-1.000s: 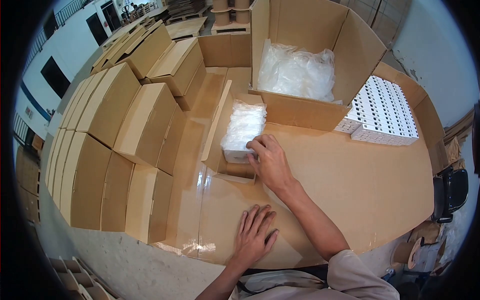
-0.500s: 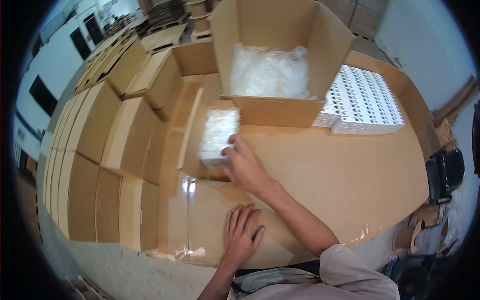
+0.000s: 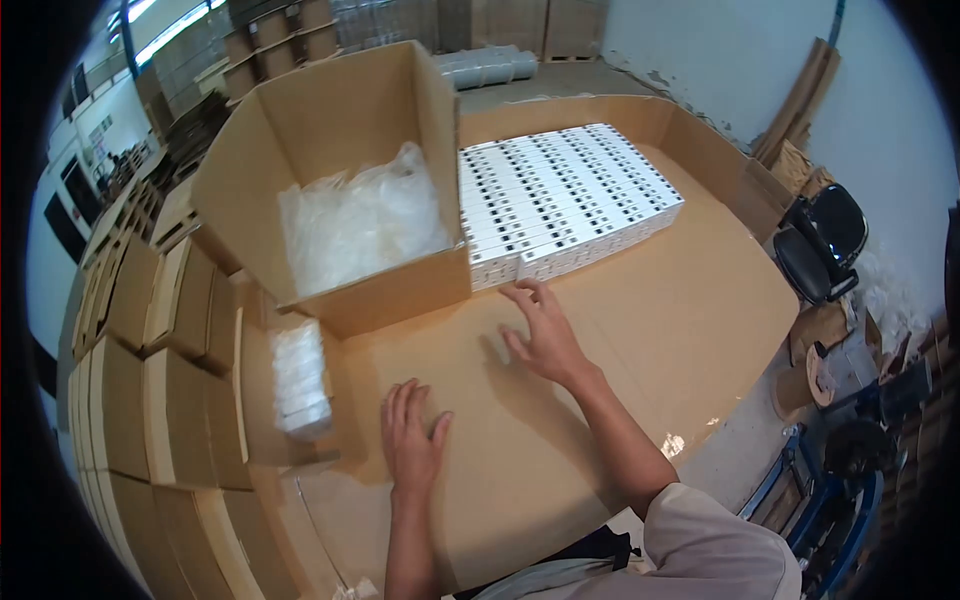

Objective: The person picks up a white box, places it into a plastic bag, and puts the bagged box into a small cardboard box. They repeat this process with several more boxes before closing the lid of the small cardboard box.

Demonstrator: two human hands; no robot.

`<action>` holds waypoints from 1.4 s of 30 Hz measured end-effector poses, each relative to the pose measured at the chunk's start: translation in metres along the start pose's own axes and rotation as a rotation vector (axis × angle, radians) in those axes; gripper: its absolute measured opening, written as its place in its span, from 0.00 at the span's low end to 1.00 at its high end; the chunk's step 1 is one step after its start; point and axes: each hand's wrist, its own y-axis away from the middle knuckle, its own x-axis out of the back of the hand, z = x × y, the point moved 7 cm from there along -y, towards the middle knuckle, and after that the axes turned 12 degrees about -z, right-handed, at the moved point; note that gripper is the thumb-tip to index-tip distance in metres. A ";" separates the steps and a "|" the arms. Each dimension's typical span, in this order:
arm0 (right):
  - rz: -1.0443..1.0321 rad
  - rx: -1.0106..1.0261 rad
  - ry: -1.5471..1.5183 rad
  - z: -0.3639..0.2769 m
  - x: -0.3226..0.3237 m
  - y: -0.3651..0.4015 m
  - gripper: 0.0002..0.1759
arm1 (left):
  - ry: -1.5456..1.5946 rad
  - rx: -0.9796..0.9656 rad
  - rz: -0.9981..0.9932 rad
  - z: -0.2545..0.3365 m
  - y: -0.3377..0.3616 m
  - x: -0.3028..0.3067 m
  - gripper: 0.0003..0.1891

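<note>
right hand [image 3: 545, 335] at the white boxes [image 3: 565, 195]

fingers spread and empty, its fingertips lie just beside the boxes' front row, toward the worktop's [image 3: 640, 330] far edge. left hand [image 3: 410, 440] lies flat, open, by the near edge.

Left hand [image 3: 412, 440] flat on desk [image 3: 680, 320], right hand [image 3: 545, 335] just ahead and to its right. Block of small boxes [image 3: 560, 195] just beyond right hand. Big carton [image 3: 340, 120] ahead-left of it, bags [image 3: 360, 220] inside. Wrapped stack [image 3: 300, 375] left of left hand, closed cartons [image 3: 150, 350] farther left.
</note>
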 end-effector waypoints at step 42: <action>0.087 0.055 -0.218 0.032 0.025 -0.010 0.17 | 0.177 0.058 -0.022 -0.018 -0.056 -0.001 0.17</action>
